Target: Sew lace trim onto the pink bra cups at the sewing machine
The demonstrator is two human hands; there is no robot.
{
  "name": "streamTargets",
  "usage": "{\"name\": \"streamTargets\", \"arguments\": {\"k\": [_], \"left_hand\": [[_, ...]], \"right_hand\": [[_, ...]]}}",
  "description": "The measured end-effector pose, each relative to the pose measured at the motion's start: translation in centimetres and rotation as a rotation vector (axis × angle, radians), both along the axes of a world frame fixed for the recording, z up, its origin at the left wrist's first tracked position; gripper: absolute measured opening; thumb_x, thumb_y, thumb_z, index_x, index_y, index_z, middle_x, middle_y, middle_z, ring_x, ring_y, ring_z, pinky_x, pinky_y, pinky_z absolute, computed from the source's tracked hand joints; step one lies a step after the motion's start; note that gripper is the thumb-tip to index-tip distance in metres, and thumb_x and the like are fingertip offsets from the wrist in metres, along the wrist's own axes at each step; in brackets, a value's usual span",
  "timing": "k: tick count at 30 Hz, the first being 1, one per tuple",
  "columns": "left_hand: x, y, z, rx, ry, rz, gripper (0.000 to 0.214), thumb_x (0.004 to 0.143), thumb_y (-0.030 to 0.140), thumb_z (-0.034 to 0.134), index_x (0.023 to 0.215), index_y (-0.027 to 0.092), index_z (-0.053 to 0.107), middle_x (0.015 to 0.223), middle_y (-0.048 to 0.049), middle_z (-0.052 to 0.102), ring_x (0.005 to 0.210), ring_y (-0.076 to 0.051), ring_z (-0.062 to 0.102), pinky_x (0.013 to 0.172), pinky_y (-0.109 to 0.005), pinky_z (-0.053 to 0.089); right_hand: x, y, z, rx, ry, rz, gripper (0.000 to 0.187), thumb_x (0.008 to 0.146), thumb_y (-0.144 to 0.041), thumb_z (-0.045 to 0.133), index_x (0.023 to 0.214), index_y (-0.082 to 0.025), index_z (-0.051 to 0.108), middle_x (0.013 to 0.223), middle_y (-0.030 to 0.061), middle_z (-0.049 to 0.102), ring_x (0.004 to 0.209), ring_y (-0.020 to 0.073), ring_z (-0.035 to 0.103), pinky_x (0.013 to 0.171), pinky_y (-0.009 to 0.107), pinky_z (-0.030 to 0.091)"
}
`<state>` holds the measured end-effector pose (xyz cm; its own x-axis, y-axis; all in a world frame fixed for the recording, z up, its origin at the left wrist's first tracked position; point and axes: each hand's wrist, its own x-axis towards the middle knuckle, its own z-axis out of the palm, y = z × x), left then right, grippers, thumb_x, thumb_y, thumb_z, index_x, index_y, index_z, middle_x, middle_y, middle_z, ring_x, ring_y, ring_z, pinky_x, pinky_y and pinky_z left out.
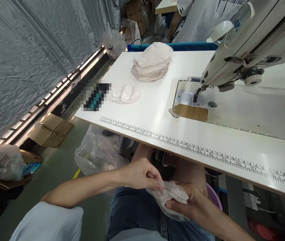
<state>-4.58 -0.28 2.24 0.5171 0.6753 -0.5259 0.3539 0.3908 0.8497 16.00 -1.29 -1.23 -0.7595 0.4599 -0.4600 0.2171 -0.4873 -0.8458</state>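
Observation:
Over my lap, below the table's front edge, both hands hold a bundle of white lace fabric (169, 197). My left hand (145, 175) pinches its left edge between thumb and fingertips. Around the right side of the bundle my right hand (186, 202) is closed, thumb on top. On the white tabletop lies a flat white lace piece (126, 93). Behind it sits a stack of pale pink, cup-shaped fabric pieces (154, 62) with loose thread ends. The sewing machine (232, 60) stands at the right, its presser foot (196, 97) over the metal plate.
A printed ruler (182, 144) runs along the front edge of the table (152, 113). A clear plastic bag (97, 150) hangs below its left end. A cardboard box (51, 130) stands on the floor at left. Across the table is another person's white shirt (202, 23).

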Motion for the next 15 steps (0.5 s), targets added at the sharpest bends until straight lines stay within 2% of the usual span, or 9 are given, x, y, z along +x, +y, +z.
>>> {"name": "streamTargets", "arguments": {"k": [3, 6, 10, 15], "left_hand": [[-0.4, 0.5, -0.2, -0.064, -0.025, -0.038, 0.023, 0.070, 0.029, 0.072, 0.084, 0.011, 0.074, 0.070, -0.0040, 0.070, 0.064, -0.012, 0.063, 0.059, -0.015, 0.046], [-0.6, 0.8, -0.1, -0.133, -0.033, -0.095, 0.022, 0.069, 0.028, 0.073, 0.085, 0.013, 0.074, 0.072, -0.0024, 0.071, 0.068, -0.012, 0.065, 0.063, -0.015, 0.048], [-0.8, 0.8, -0.2, -0.173, -0.054, -0.147, 0.023, 0.068, 0.029, 0.074, 0.087, 0.014, 0.074, 0.073, -0.0015, 0.072, 0.070, -0.012, 0.066, 0.064, -0.014, 0.048], [-1.1, 0.7, -0.7, -0.182, -0.075, -0.183, 0.022, 0.070, 0.024, 0.072, 0.092, 0.017, 0.073, 0.073, 0.0007, 0.072, 0.072, -0.011, 0.066, 0.067, -0.014, 0.048]], "right_hand": [[0.5, 0.4, 0.0, -0.066, 0.043, 0.008, 0.026, 0.068, -0.038, 0.075, 0.075, -0.018, 0.059, 0.065, -0.0043, 0.045, 0.059, 0.0113, 0.037, 0.055, 0.022, 0.032], [1.0, 1.0, 0.4, -0.016, 0.054, -0.008, 0.030, 0.068, -0.036, 0.076, 0.088, -0.018, 0.063, 0.072, -0.0020, 0.053, 0.065, 0.0129, 0.043, 0.058, 0.022, 0.034], [1.2, 1.8, 1.1, 0.123, -0.004, -0.006, 0.026, 0.075, -0.041, 0.070, 0.073, -0.015, 0.065, 0.069, -0.0001, 0.055, 0.065, 0.0135, 0.045, 0.059, 0.023, 0.035], [1.4, 2.0, 0.9, 0.059, -0.016, -0.029, 0.026, 0.077, -0.042, 0.068, 0.074, -0.016, 0.066, 0.069, 0.0000, 0.057, 0.066, 0.0142, 0.049, 0.061, 0.024, 0.038]]}}
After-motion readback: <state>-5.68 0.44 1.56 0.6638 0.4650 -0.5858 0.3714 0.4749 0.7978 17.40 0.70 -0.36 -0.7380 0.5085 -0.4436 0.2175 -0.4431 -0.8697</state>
